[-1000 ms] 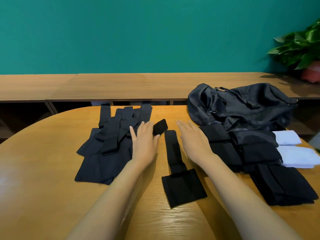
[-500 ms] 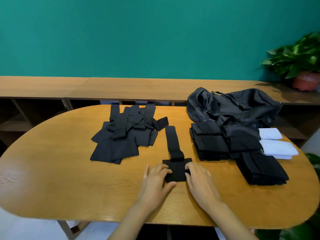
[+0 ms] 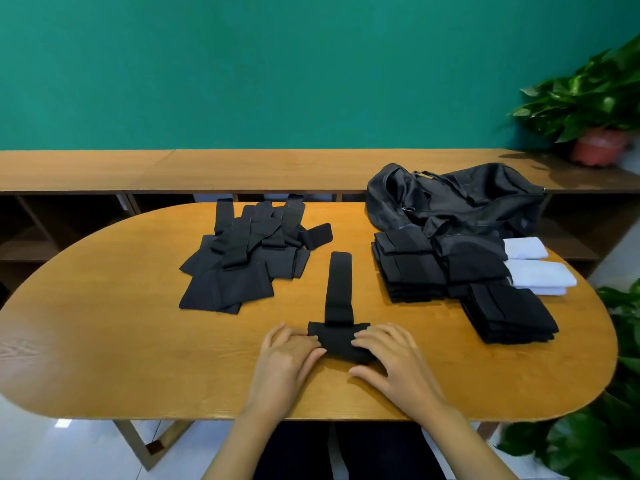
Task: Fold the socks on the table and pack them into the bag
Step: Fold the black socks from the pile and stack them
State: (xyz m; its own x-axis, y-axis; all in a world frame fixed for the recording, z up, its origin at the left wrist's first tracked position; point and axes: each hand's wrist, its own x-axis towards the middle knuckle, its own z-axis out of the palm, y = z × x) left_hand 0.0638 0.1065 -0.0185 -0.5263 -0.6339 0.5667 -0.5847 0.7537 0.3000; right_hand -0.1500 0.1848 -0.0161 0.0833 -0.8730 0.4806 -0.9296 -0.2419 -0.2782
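A long black sock lies lengthwise at the middle of the wooden table, its wide near end lifted into a fold. My left hand pinches that end from the left. My right hand pinches it from the right, thumb under the fabric. A heap of unfolded black socks lies to the left. Stacks of folded black socks and folded white socks sit to the right. The black bag slumps behind them at the table's far right.
A long wooden bench runs along the green wall behind the table. A potted plant stands on its right end. More green leaves crowd the table's right edge.
Both hands drew back from the far part of the sock to its near end and took hold of it. The near end now curls up off the table. The head view pulled back.
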